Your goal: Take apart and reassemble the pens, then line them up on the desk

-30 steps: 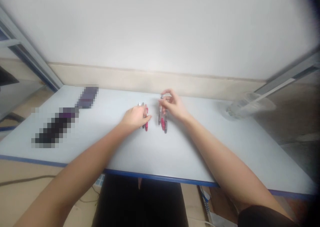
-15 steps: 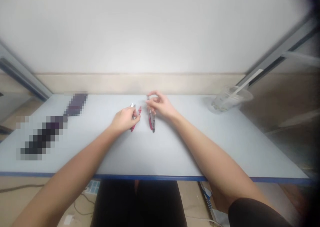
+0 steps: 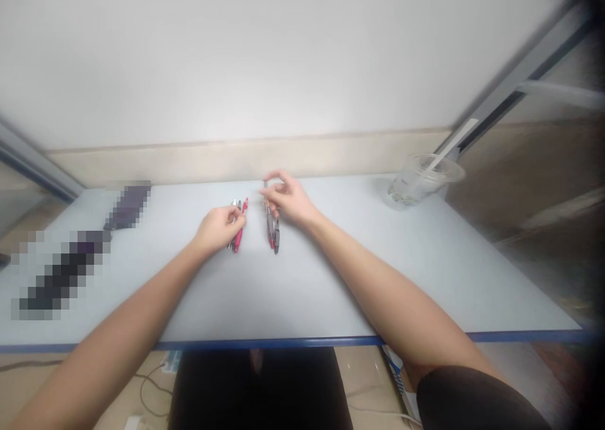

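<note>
My left hand (image 3: 218,229) is closed, thumb and fingers pinching a small group of pens. A red pen (image 3: 239,236) lies on the right side of that group, and a white or silver tip (image 3: 234,202) shows above the fingers. Just to the right, my right hand (image 3: 289,198) has its thumb and index finger curled round the upper part of a grey pen (image 3: 270,223). A second grey pen (image 3: 276,238) with a dark end is beside it, and a bit of red shows low between them. Both hands rest close to the tabletop; the fingers hide parts of the pens.
A clear plastic cup (image 3: 416,181) with a pale straw (image 3: 454,143) stands at the back right of the pale table (image 3: 265,304). Pixelated dark items (image 3: 70,269) lie on the left. A white panel (image 3: 265,58) rises behind; cables (image 3: 146,392) run on the floor below.
The view has turned slightly, so things sit further left. Beside my left hand the red pen is more in line with the others. At my right hand the red is now mostly covered by grey pens.
</note>
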